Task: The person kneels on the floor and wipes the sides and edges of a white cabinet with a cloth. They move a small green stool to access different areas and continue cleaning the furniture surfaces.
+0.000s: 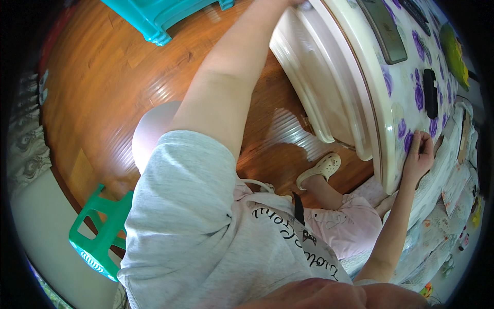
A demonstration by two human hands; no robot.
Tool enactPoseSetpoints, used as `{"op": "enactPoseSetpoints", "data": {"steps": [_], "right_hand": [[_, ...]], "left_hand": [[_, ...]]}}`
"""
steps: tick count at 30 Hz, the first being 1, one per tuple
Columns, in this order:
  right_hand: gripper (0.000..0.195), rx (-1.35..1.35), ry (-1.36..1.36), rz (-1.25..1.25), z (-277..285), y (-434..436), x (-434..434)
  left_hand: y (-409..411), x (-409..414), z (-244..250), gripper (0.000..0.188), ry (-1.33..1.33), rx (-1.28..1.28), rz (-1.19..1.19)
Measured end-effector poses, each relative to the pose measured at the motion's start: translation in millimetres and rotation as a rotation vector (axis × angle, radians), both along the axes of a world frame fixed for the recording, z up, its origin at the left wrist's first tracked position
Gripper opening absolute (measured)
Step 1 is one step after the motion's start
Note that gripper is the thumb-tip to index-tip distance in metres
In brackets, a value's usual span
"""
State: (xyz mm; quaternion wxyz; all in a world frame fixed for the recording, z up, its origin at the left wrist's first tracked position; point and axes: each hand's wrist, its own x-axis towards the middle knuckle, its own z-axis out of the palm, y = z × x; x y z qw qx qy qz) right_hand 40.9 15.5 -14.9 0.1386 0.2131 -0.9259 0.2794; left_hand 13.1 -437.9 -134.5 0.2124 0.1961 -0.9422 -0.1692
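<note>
My left forearm reaches up past the curved cream side of the table [328,73]. Only part of my left hand [295,1] shows at the top edge, beside the table; its fingers and anything in them are cut off. At the right, my right hand [420,154] rests on the near end of the tabletop, on a white covering with purple roses [420,96]. Its thumb and fingers are bent close together; whether something thin lies between them is unclear. Beyond it lie a black oblong case [430,94] and a grey smartphone [382,31].
A black remote control [416,15] and a green and yellow object [453,56] lie farther along. A turquoise plastic stool [154,17] stands at the top, a green one [101,228] at the lower left. My foot in a cream clog [322,167] is beside the table.
</note>
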Motion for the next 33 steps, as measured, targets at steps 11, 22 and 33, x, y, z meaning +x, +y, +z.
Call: {"op": "enactPoseSetpoints", "data": {"steps": [11, 22, 33], "right_hand": [[0.019, 0.075, 0.047, 0.029, -2, -1, -4], [0.023, 0.094, 0.109, 0.04, -5, -1, -8], [0.024, 0.042, 0.113, 0.029, -11, 2, -12]], "left_hand": [[40, 27, -56, 0.04, 0.432, 0.278, 0.338], [248, 127, -42, 0.06, 0.396, 0.751, -0.053], [318, 191, -134, 0.053, -0.359, 0.667, -0.766]]}}
